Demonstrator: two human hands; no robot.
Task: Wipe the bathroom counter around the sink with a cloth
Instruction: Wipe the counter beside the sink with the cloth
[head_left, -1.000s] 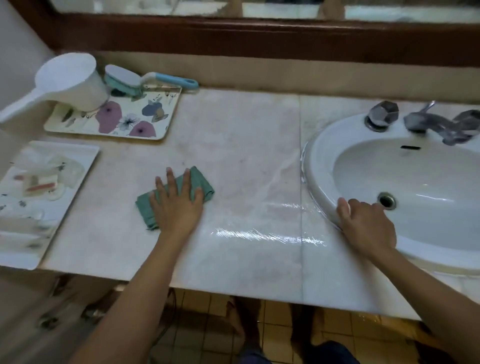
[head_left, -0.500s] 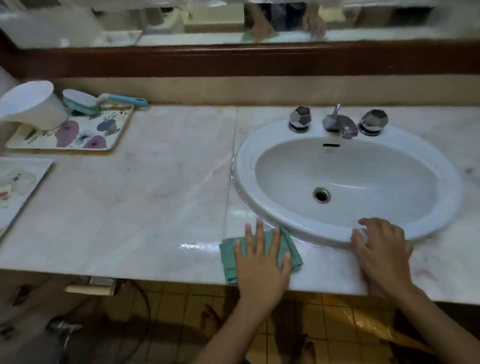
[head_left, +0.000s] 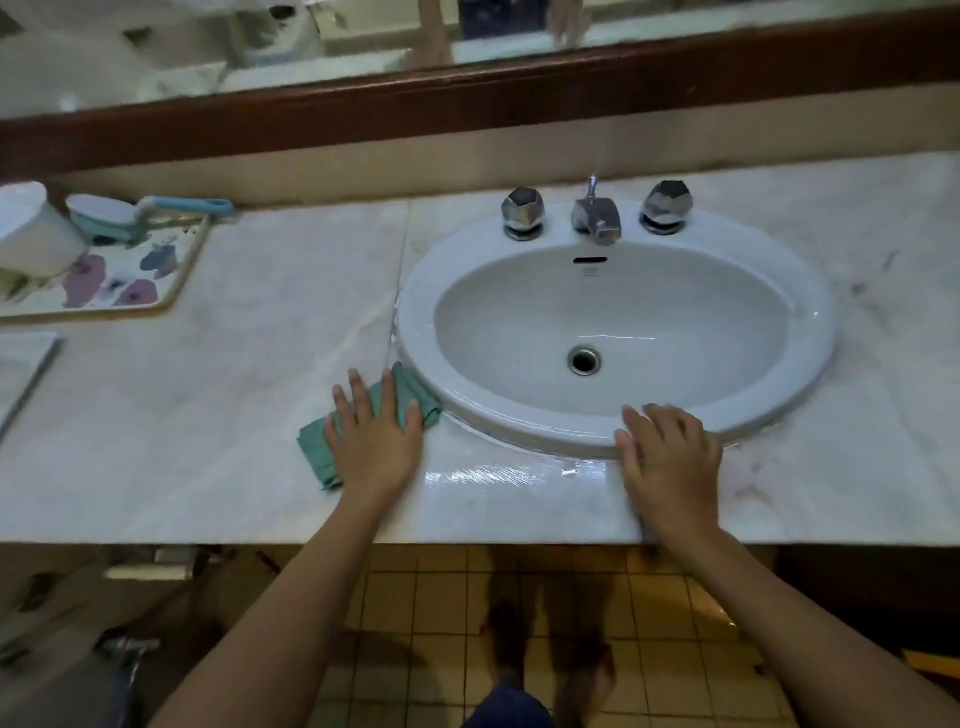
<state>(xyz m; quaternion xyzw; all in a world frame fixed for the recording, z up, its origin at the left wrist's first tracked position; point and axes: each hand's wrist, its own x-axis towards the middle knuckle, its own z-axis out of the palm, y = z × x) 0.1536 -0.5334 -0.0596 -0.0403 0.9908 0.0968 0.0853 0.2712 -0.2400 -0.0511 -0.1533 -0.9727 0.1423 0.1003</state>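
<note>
- Left hand (head_left: 376, 447): is pressing palm-down on the cloth, fingers straight and spread. It is gripping nothing, only bearing down.
- Right hand (head_left: 670, 462): is resting on the front rim of the sink, fingers loosely bent over the edge and heel on the counter. It is holding nothing and appears to be serving as a brace.
- Cloth (head_left: 314, 452): green, folded into a small pad, is lying on the counter under the left hand. Its far corner is touching the sink's left front rim, and one end is showing to the left of the palm.
- Handling, as judged: the cloth is looking soft, light and limp, probably damp. Pushed from one edge it is likely bunching or unfolding, so a flat palm over the middle is suiting it better than a corner pinch.
- Counter (head_left: 208, 415): pale marble, is carrying a wet shine (head_left: 488, 475) along the front between the two hands. The pad is probably sliding easily there.
- Sink (head_left: 815, 332): white oval basin with a raised rim. The seam against the stone is probably calling for fingertips working the cloth's edge in.
- Flowered tray (head_left: 104, 313): is sitting well apart at the far left.
</note>
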